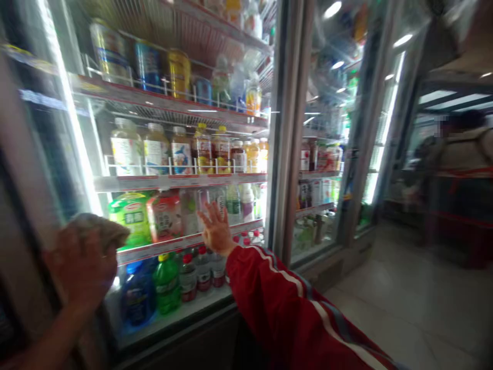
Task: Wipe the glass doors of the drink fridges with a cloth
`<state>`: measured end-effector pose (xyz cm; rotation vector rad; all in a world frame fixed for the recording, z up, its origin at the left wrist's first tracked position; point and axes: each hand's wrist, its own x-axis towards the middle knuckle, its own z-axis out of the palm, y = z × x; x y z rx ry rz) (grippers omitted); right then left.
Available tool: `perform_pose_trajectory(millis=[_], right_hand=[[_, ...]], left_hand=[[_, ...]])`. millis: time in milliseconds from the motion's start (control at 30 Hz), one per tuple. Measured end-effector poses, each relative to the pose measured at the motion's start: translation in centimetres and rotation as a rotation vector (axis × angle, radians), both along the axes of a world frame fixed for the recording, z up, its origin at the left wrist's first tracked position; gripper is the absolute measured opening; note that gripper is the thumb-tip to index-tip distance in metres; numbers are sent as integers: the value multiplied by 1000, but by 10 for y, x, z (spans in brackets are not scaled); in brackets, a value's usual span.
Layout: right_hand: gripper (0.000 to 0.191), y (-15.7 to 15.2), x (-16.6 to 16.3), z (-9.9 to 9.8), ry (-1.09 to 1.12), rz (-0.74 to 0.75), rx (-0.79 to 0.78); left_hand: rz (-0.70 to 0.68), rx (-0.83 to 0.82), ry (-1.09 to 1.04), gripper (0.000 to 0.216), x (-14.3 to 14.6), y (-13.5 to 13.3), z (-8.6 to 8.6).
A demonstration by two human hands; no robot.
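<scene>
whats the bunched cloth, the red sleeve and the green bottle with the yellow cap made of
The cloth: likely fabric, matte, by its soft crumpled outline; blur hides the weave. The red sleeve: probably synthetic fabric, fairly smooth, by its loose folds. The green bottle: likely plastic, glossy, by its glints and see-through tint.

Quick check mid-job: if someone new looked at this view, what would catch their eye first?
Probably the red sleeve reaching in from the lower right, its right hand spread before the lit drinks shelves. Next, the glaring light strip down the cooler's left side. Below it at lower left, the left hand holds a crumpled cloth.
</scene>
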<state>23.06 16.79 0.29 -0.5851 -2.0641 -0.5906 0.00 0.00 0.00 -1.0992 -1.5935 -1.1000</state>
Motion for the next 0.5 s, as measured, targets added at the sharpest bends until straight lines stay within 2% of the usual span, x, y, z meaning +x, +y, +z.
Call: perform_pose_trajectory(millis=[133, 267, 333, 500], right_hand=[[61, -1, -5, -7, 73, 78, -60], [58, 2, -8, -13, 136, 108, -19], [58, 2, -8, -15, 151, 116, 2], [60, 1, -10, -17, 161, 115, 4]], left_hand=[[88, -149, 13, 46, 14, 10, -10], [92, -256, 170, 38, 9, 14, -25], [99, -286, 198, 38, 2, 8, -27], [198, -118, -37, 45, -19, -8, -14]])
